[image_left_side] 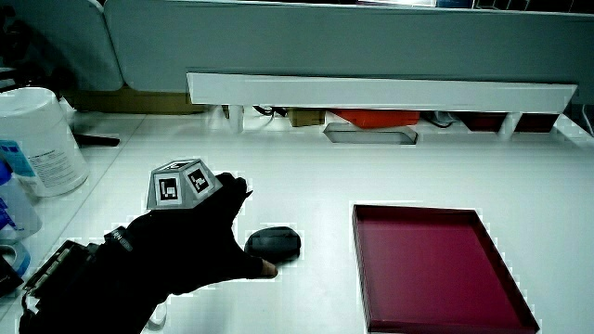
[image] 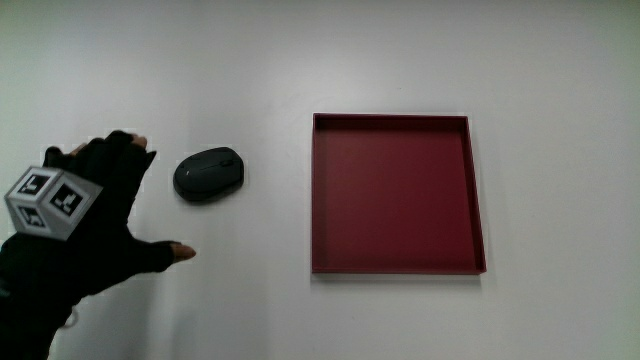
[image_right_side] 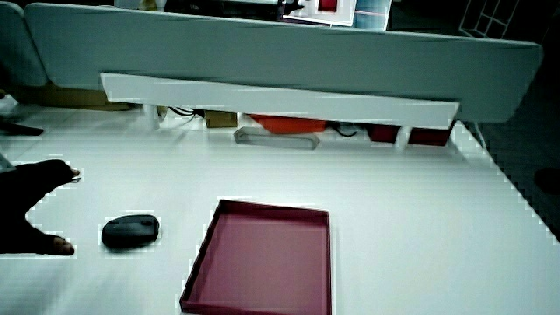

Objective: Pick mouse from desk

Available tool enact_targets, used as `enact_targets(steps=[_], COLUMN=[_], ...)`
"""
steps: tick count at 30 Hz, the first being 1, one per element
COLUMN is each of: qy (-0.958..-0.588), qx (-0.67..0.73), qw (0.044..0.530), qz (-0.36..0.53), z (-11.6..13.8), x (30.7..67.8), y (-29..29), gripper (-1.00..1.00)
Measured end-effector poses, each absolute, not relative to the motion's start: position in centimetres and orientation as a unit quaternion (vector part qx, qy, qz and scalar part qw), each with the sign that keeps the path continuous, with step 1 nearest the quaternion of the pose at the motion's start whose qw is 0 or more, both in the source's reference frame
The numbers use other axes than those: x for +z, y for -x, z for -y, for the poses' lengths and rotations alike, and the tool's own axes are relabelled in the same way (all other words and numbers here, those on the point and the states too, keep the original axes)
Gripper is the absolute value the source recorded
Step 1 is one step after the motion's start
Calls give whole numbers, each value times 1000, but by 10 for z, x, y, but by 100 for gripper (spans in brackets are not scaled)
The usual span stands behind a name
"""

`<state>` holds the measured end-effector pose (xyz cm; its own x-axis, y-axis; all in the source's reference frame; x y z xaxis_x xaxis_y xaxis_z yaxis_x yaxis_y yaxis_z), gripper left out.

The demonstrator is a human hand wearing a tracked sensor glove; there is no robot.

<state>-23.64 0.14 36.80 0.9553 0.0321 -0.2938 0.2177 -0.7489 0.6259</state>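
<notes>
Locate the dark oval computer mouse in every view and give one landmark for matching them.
Main view: dark oval computer mouse on the white table, between the hand and the shallow red square tray.
Side view: mouse between hand and tray.
Side view: mouse, same.
Shared landmark: the tray.

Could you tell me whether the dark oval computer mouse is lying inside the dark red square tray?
No, the dark oval computer mouse lies on the white table beside the dark red square tray.
</notes>
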Motion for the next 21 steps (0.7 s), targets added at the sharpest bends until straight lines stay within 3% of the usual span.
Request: enact_targets(steps=[2,3,5,6,8,12,21], qy=[-924,-926,-921,-922,-912,-909,-896], qx=[-126,-133,-134,-139,-158,-150,-121], qw=[345,344,353,355,367,387,424], qz=[-105,-82,-97,-69,-96,-46,-42], z=[7,11,19,22,30,42,66], x=[387,372,392,380,396,408,446], y=[244,233,241,231,234,224,214], gripper=[0,0,0,0,0,0,0])
